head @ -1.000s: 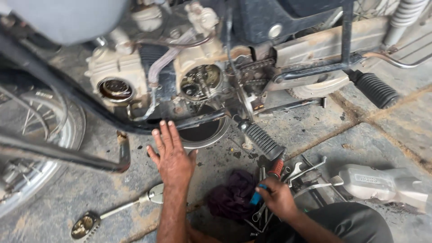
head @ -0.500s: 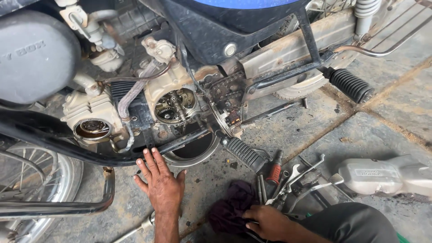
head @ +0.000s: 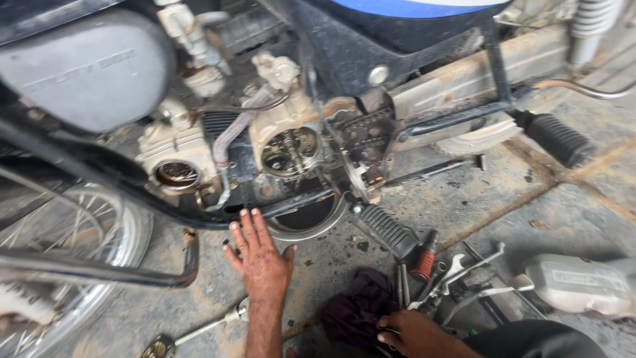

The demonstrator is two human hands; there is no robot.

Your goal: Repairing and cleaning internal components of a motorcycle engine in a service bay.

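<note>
Stained concrete floor point(head: 503, 199) under motorcycle point(head: 291, 119); left hand point(head: 262, 262) flat on it.

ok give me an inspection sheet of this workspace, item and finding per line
surface: stained, gritty concrete floor with a groove running across it
job's things: motorcycle engine with its side cover off, gears showing; dark cloth under the right hand
clutter: pile of spanners, red-handled screwdriver, long-handled wrench, silver cover lying on the floor
hands: left hand flat on the floor, fingers spread, holding nothing; right hand resting on the cloth by the tools, grip not clear
cables: grey hose curving over the engine
surroundings: spoked wheel at left, footpeg, shock spring top right
</note>
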